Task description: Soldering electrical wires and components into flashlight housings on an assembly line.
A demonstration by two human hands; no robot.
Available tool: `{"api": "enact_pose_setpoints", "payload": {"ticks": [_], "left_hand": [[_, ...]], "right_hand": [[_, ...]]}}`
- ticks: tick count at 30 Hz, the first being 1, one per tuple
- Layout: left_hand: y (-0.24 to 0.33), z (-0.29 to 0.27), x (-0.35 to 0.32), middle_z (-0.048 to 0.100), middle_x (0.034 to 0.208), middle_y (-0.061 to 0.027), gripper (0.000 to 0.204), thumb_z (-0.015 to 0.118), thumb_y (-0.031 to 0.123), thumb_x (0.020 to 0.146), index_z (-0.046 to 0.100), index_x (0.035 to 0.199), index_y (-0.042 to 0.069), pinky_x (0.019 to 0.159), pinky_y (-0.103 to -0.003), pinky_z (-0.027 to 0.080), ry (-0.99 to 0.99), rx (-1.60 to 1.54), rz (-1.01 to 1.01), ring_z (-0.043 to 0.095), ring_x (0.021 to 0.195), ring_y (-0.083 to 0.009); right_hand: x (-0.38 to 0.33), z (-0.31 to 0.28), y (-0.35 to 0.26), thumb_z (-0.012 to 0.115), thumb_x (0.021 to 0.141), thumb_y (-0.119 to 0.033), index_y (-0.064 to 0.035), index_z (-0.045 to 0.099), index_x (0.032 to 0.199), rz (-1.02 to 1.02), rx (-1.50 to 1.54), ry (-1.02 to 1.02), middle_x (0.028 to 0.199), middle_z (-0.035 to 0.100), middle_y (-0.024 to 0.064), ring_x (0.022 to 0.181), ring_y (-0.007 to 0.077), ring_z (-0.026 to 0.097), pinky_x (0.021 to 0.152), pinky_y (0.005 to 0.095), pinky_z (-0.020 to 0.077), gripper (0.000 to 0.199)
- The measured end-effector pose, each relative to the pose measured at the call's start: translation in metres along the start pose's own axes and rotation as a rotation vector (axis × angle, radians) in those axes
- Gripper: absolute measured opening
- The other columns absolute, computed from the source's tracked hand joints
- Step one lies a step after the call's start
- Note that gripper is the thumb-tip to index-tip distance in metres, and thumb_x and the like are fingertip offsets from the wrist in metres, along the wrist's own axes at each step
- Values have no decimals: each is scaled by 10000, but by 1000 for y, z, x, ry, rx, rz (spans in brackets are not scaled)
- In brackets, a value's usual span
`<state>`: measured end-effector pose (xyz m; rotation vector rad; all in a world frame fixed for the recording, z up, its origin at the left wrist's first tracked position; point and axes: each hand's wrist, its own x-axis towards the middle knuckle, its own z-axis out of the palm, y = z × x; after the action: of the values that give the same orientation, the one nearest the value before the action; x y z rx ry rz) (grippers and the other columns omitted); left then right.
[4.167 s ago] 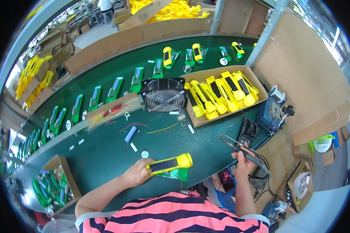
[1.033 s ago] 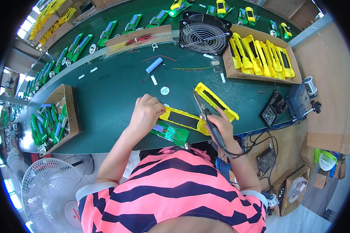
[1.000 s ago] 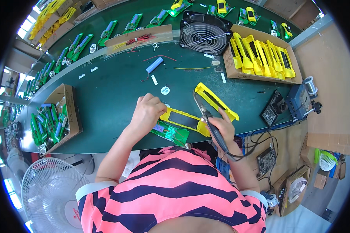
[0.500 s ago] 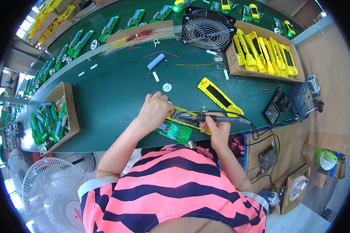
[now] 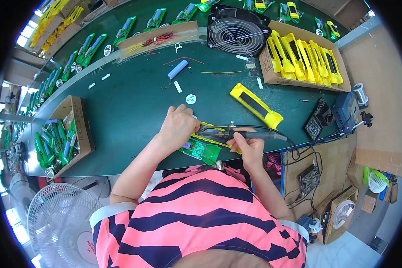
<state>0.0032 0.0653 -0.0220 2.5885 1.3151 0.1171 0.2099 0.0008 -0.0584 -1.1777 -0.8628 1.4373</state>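
Note:
My right hand (image 5: 249,148) grips a black soldering iron (image 5: 241,133) lying nearly level, its tip pointing left toward my left hand (image 5: 179,126). My left hand presses down on a yellow housing with a green circuit board (image 5: 203,152) at the near edge of the green bench (image 5: 125,107). The tip meets the workpiece right beside my left fingers; the contact point is partly hidden. A second yellow housing half (image 5: 256,105) lies just beyond, to the right.
A cardboard box of yellow housings (image 5: 301,58) and a black fan (image 5: 236,32) stand at the back right. A soldering station (image 5: 346,109) sits at the right. A box of green parts (image 5: 62,136) is at my left. A blue cell (image 5: 177,69) and loose wires lie mid-bench.
The soldering iron has swung from steeply tilted to nearly level, its tip now at the workpiece beside my left hand. The loose yellow housing half lies apart on the bench.

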Motion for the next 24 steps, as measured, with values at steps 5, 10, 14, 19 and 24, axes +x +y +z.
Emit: {"api": "enact_pose_setpoints", "payload": {"ticks": [5, 10, 14, 19, 24], "left_hand": [[1, 2, 3, 520, 663, -38, 35, 622, 123, 648, 654, 634, 118, 681, -332, 364, -10, 8, -7, 491, 767, -209], [0, 4, 4, 546, 655, -28, 73, 582, 102, 635, 640, 602, 130, 658, -326, 362, -16, 12, 2, 513, 764, -197], [2, 1, 7, 547, 654, -28, 55, 582, 97, 641, 618, 608, 122, 647, -326, 359, 15, 33, 9, 516, 749, -195], [2, -2, 10, 542, 650, -25, 51, 585, 98, 640, 613, 606, 123, 655, -326, 355, 15, 38, 5, 514, 739, -190], [4, 0, 8, 534, 642, -25, 53, 588, 100, 629, 619, 593, 123, 647, -330, 357, 22, 22, -2, 512, 734, -192]], "right_hand": [[-11, -10, -2, 555, 828, -29, 42, 516, 1003, -238, 7, 37, 736, 617, 134, 599, 143, 596, 536, 220, 487, 193], [-18, -30, -16, 572, 797, -49, -4, 549, 991, -600, -713, -18, 830, 635, 100, 811, 219, 622, 839, 389, 448, 200], [-15, -33, -23, 654, 705, -115, -103, 602, 1009, -543, -849, -111, 1001, 590, 87, 1046, 262, 521, 1000, 454, 296, 308], [-11, -39, -21, 694, 636, -126, -86, 571, 1049, -597, -965, -142, 1054, 585, 62, 1087, 258, 502, 995, 451, 297, 432], [-16, -41, -21, 699, 621, -130, -103, 592, 1044, -599, -944, -133, 1070, 577, 55, 1057, 245, 523, 996, 451, 294, 437]]}}
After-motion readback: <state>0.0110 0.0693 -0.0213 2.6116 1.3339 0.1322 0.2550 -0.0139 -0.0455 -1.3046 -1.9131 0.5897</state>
